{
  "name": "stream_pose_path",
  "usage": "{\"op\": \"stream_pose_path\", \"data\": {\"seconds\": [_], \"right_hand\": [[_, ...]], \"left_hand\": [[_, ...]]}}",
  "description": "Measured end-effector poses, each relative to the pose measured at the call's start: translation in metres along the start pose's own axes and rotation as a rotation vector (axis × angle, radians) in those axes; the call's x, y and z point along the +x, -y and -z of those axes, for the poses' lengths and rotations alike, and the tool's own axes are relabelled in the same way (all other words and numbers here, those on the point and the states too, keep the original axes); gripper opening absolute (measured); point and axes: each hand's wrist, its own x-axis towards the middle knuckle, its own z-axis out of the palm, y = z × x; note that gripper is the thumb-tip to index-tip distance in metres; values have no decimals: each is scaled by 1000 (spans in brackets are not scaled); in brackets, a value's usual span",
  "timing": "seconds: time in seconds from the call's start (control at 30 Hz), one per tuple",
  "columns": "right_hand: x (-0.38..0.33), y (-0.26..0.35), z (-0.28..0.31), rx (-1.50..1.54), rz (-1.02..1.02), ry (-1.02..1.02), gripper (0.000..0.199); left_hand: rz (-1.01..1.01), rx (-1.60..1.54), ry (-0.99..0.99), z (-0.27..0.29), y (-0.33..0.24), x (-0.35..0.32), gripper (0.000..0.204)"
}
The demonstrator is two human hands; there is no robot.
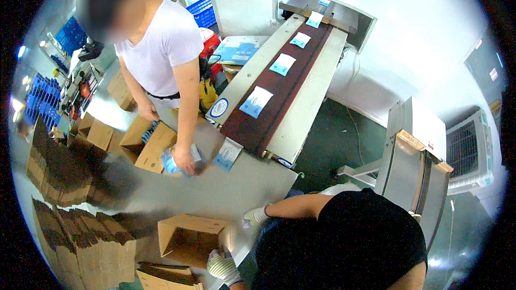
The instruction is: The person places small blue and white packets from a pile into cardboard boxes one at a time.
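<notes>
My left hand (224, 268), in a striped knit glove, grips the near right edge of an open cardboard box (201, 223). This box lies tilted with its opening toward me, and its inside looks bare. A flap at its right side is blurred. My right hand (256, 217), gloved alike, is by the table edge right of the box; its fingers are too small and smeared to read. Across the table a co-worker's hand (185, 161) presses on blue-and-white packets (171, 162). Another packet (228, 154) rests at the conveyor's end.
A dark red conveyor belt (269, 124) carries several packets from a wall opening. Stacks of flattened cardboard (94, 247) fill the left side. Open boxes (153, 153) stand beside the co-worker (161, 43). Another box (166, 276) sits near me. A metal machine (400, 172) stands at right.
</notes>
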Motion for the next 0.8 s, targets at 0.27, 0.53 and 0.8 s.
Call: {"op": "stream_pose_path", "data": {"seconds": [0.27, 0.53, 0.8], "right_hand": [[-15, -29, 26, -104, 73, 85, 37], [-11, -52, 38, -155, 150, 161, 39], [-28, -38, 59, -173, -26, 154, 40]], "left_hand": [[212, -17, -82, 15, -25, 12, 33], [297, 45, -82, 35, -45, 24, 35], [377, 25, -60, 15, -26, 29, 41]]}}
